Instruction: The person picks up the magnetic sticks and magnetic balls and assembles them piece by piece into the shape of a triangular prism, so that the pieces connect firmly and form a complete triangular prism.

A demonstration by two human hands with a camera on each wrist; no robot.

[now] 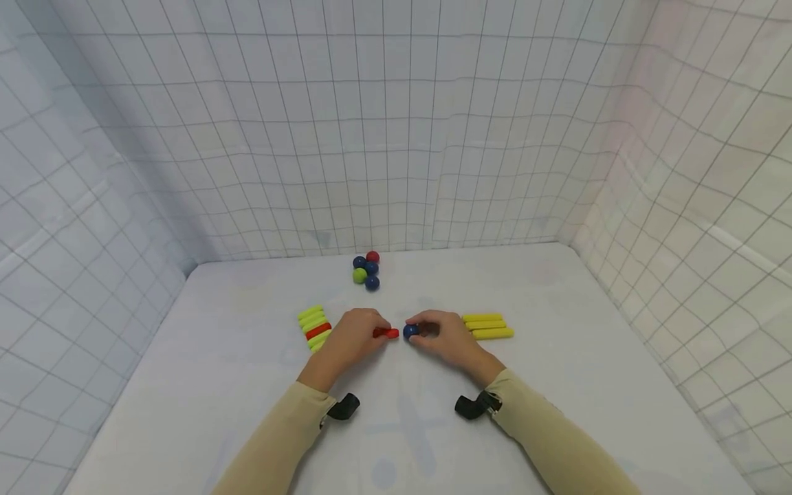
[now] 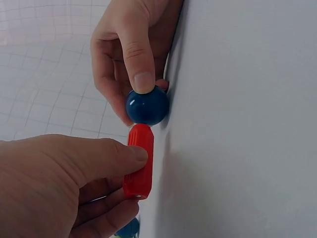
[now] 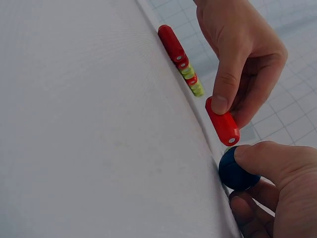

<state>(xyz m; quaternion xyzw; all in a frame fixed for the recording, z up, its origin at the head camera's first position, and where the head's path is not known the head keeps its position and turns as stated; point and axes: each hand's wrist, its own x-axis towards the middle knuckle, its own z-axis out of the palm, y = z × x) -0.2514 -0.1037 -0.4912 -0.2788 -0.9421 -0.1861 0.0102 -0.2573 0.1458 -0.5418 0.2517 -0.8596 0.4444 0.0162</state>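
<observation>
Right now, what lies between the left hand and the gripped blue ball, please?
The red rod, pinched by the left hand, as the left wrist view shows.

Red rod [image 2: 142, 173], glossy blue ball [image 2: 148, 106] just beside

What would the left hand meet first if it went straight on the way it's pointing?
Likely the blue ball held in the right hand: the red rod pinched by the left hand would reach it first. The head view shows a slim gap, though depth there is hard to judge.

White table [image 1: 557, 289]: ball cluster [image 1: 371, 268] at back, yellow rods [image 1: 485, 326] right, green-and-red rods [image 1: 318, 331] left.
</observation>
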